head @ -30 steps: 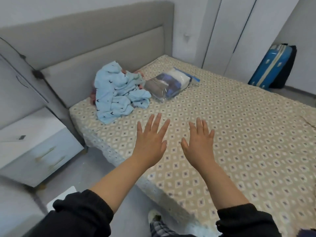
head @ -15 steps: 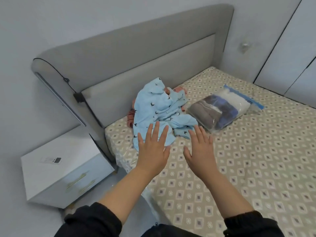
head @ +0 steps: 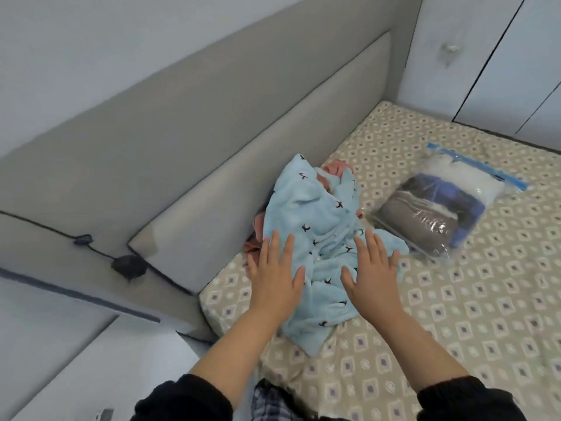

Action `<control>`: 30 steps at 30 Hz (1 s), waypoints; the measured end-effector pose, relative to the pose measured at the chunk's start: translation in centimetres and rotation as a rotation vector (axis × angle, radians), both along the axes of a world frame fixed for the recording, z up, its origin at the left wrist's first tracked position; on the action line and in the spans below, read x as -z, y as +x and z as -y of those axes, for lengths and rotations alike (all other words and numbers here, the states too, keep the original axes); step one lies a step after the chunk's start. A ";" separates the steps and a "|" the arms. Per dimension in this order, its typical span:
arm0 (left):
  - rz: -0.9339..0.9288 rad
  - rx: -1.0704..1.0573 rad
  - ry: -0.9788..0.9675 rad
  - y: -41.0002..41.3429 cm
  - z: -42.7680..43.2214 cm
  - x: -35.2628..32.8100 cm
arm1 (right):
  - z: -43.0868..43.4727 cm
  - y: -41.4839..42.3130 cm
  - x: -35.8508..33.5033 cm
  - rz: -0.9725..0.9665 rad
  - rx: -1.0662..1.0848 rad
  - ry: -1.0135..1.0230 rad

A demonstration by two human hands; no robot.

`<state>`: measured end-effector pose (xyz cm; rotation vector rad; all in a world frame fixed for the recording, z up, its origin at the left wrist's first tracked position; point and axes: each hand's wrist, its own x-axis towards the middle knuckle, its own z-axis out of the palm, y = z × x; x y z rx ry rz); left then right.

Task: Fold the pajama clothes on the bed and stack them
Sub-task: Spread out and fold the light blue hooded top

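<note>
A patterned bed (head: 455, 314) offers bare mattress to the right. A crumpled light-blue pajama heap (head: 315, 226) lies in its corner against the headboard (head: 212, 147), near the mattress edge and beside a sealed bag (head: 440, 214). The left hand (head: 274, 281) and right hand (head: 372, 275) hover over the heap, fingers (head: 271, 247) spread wide, holding nothing; folding seems unstarted, so the next move likely calls for gripping one garment and drawing it rightward.

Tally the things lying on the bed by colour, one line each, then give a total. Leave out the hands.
Light blue pajama garment, dark bird print: 1
Pink garment, mostly hidden under the blue one: 1
Clear zip bag of folded clothes: 1
Total: 3
</note>
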<state>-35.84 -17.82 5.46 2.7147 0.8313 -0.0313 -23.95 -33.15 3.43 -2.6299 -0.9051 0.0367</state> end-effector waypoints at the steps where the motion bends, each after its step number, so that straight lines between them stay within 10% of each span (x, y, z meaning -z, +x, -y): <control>1: -0.019 0.027 0.004 0.9 -2.5 0.2 | -1.9 0.3 0.2 -0.011 0.021 -0.021; 18: -0.113 -0.268 -0.669 18.2 -19.0 10.0 | -11.8 5.8 3.9 -0.142 0.209 -0.292; 30: 0.316 0.157 -0.429 13.9 -14.2 3.6 | -10.1 6.3 0.4 -0.394 0.162 0.117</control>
